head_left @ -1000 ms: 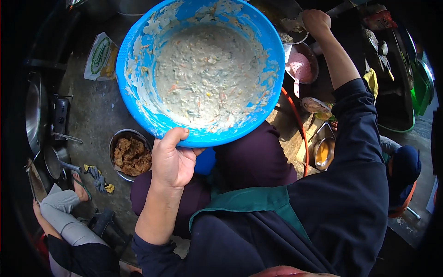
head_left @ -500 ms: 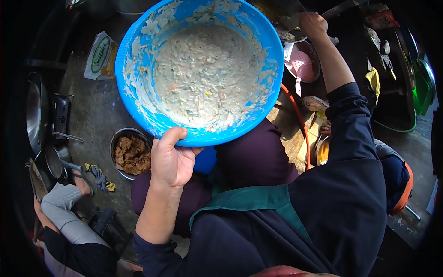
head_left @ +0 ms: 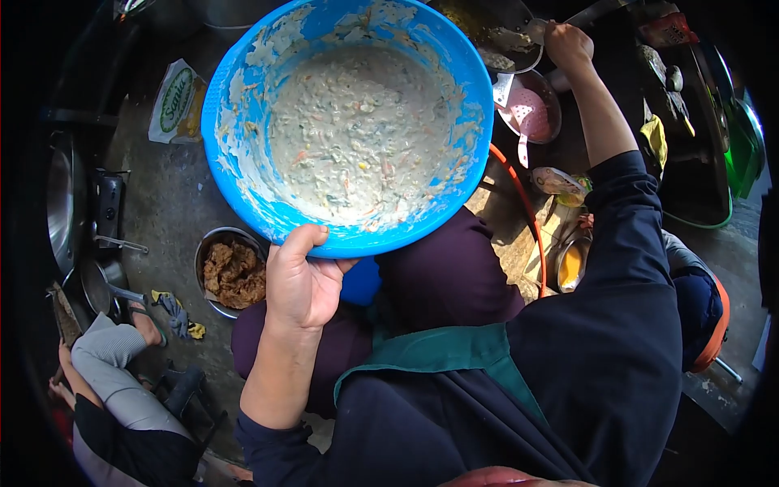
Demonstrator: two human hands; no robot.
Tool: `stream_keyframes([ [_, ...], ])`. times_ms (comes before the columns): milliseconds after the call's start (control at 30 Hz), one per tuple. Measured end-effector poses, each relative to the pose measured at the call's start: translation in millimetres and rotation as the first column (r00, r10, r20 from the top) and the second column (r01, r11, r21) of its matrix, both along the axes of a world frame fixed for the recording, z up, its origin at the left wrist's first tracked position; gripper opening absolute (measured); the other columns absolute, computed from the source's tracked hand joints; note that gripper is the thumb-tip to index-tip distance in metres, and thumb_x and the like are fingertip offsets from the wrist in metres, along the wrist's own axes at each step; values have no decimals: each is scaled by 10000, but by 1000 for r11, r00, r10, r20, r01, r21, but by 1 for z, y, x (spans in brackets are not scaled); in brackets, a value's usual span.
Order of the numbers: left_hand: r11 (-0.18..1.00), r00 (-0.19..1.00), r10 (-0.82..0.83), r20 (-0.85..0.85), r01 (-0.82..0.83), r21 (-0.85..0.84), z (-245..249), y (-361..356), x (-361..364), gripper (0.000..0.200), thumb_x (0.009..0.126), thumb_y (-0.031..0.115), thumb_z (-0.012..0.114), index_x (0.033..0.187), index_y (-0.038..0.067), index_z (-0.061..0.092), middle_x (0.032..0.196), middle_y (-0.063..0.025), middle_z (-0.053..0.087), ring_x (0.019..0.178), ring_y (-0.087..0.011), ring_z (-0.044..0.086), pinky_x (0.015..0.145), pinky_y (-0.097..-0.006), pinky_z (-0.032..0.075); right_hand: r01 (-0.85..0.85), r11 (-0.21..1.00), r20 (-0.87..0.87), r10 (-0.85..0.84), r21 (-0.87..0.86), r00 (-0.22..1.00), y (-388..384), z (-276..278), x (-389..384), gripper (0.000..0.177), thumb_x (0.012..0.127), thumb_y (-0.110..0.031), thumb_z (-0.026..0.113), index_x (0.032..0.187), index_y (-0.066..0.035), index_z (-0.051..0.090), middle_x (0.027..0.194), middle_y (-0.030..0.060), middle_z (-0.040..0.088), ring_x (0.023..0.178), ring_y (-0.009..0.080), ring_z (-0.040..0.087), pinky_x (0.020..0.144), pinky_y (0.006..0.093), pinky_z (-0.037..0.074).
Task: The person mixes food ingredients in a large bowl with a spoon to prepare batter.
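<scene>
My left hand (head_left: 304,280) grips the near rim of a large blue basin (head_left: 224,154), thumb over the edge and fingers underneath. The basin tilts toward me and holds thick pale batter (head_left: 365,138) with orange and green vegetable bits; more is smeared up its walls. My right hand (head_left: 570,45) is closed at the far right, around what looks like a spoon (head_left: 535,31) with pale batter by it. Its handle is mostly hidden in the fist. Below the spoon lies a dark pan of oil (head_left: 469,26), partly covered by the basin.
A pink perforated ladle (head_left: 529,112) rests in a metal bowl right of the basin. An orange hose (head_left: 527,207) runs beside my knee. Brown fried food fills a pot (head_left: 234,272) at left. A labelled packet (head_left: 176,101) lies on the floor. Another person (head_left: 122,390) sits lower left.
My right hand has shifted slightly right, and more of the spoon and batter over the pan shows. The blue basin has moved slightly left, still in my left hand.
</scene>
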State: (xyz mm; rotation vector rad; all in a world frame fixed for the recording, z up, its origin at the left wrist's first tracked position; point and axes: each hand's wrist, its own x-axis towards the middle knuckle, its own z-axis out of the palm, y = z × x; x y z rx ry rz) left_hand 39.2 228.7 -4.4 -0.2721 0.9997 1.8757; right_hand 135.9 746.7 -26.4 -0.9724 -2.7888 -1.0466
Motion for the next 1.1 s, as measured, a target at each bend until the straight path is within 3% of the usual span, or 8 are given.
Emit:
stream_keyframes([
  [267,999,999,-40,-28,40,26,2,4,2,482,792,36,471,1262,-30,385,1221,-165,519,1060,-292,575,843,-454,532,205,869,-391,-398,-450,829,-9,36,42,357,809,-191,495,1107,-51,634,1001,230,634,986,367,609,839,413,496],
  [300,999,999,-34,-31,35,33,2,4,2,482,792,36,472,1261,-33,385,1222,-167,518,1063,-293,573,845,-454,531,152,883,-407,-350,-444,843,18,24,56,354,832,-254,537,1131,-91,637,1062,121,656,932,274,641,787,359,509],
  [400,998,999,-11,-40,13,59,2,5,4,503,786,22,458,1276,-41,366,1228,-185,508,1065,-316,572,841,-470,531,-203,531,-532,-595,-823,603,-18,46,72,348,821,-219,604,1153,-119,637,801,22,652,576,81,540,512,206,405],
  [500,996,999,-1,-49,5,85,0,5,6,548,774,-7,426,1312,-44,326,1236,-218,492,1061,-359,575,826,-501,532,-410,335,-527,-599,-848,602,-91,84,74,321,837,-184,621,1151,-120,639,736,-59,574,534,-18,362,472,139,268],
  [667,994,997,1,-83,9,110,2,5,10,545,773,-15,417,1310,-46,325,1235,-222,493,1061,-370,572,815,-505,533,-527,89,-531,-247,-845,811,-175,102,59,266,865,-135,606,1119,-67,646,749,-27,605,609,6,485,524,156,400],
  [800,993,989,7,-147,10,121,2,4,17,507,782,-13,413,1281,-74,346,1181,-224,522,1017,-368,595,797,-510,537,-614,275,-549,281,-740,787,-244,93,40,222,832,-76,602,1050,-68,646,800,69,643,721,192,630,632,302,490],
  [833,992,987,-5,-163,26,127,-3,3,17,487,785,-16,416,1263,-86,359,1153,-222,535,998,-360,604,802,-503,539,-741,344,-550,508,-577,664,-253,84,36,222,810,-76,598,1027,-94,644,843,95,630,767,283,620,655,369,493],
  [1100,989,980,78,-184,-53,136,-2,10,26,454,782,-31,421,1233,-67,383,1135,-196,532,976,-315,612,778,-482,554,-670,582,-304,606,-461,735,-297,51,27,200,793,-68,523,984,-74,583,815,107,572,779,286,623,625,372,508],
])
